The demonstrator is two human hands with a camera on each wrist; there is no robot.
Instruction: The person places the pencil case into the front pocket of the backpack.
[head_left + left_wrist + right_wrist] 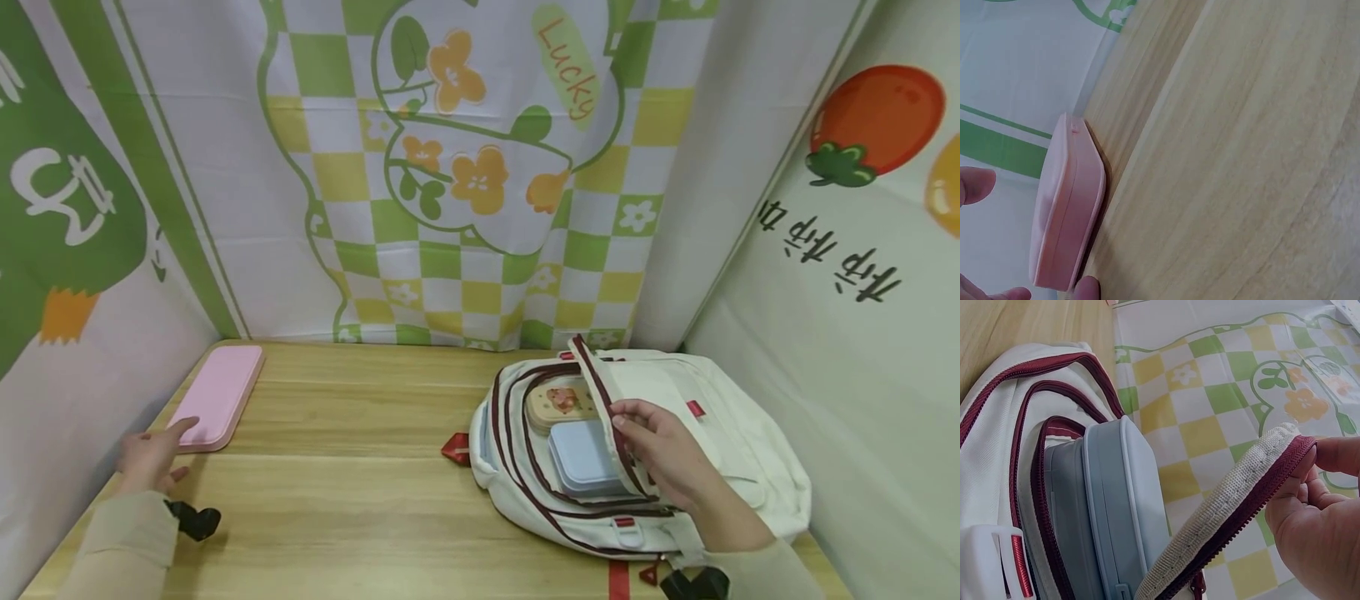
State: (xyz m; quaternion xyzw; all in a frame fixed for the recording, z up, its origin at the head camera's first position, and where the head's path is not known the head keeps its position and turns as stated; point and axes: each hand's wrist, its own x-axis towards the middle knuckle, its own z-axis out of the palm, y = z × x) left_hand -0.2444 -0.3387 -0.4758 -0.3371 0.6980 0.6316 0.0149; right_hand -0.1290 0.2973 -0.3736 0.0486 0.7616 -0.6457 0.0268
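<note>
A white backpack (720,400) lies on its back at the right, its front pocket unzipped. My right hand (663,446) pinches the edge of the pocket flap (1229,512), which has a dark red zipper, and holds it up. Inside the pocket sit a light blue case (587,457) and a beige case (561,404) with a printed picture. At the far left, a long pink case (221,396) lies on the table. My left hand (150,458) is at its near end with fingers spread; whether they touch it is unclear.
The wooden table (360,483) runs up to a patterned cloth wall (480,292) at the back, with side walls left and right. A red strap tab (456,449) sticks out from the backpack's left side.
</note>
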